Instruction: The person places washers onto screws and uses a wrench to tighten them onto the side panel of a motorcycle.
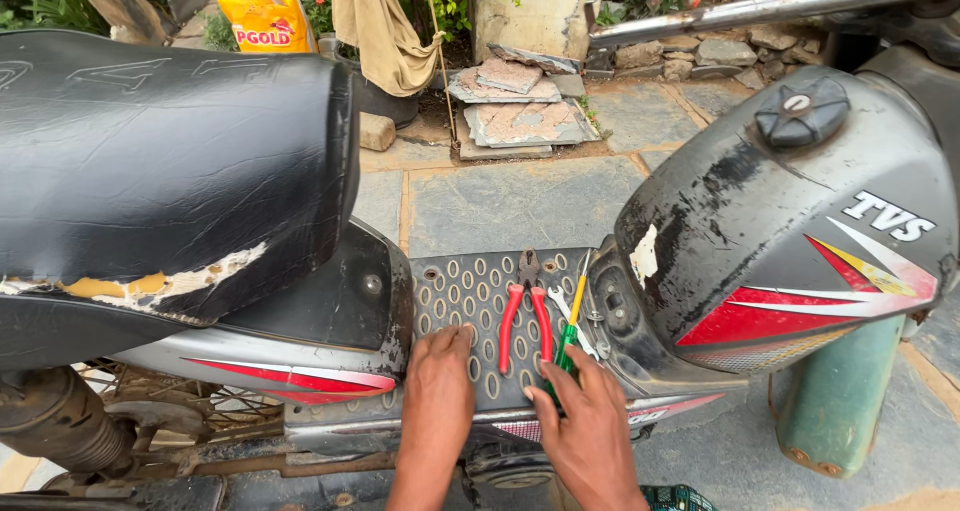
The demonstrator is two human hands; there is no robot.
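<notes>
A moped stands side-on in front of me, with its perforated grey footboard (460, 291) in the middle. Red-handled pliers (526, 316) lie on the footboard. Beside them lies a screwdriver (572, 321) with a green and yellow handle, and a small metal spanner (566, 311) rests under it. My left hand (437, 391) lies flat on the footboard's near edge, fingers apart, holding nothing. My right hand (585, 416) reaches onto the footboard, and its fingers close around the green handle of the screwdriver.
A worn black seat (170, 161) with torn edging fills the left. The grey fuel tank (790, 211) with a black cap (802, 113) is at right. A green cylinder (835, 401) stands on the paved ground at right; broken stone slabs (515, 111) lie beyond.
</notes>
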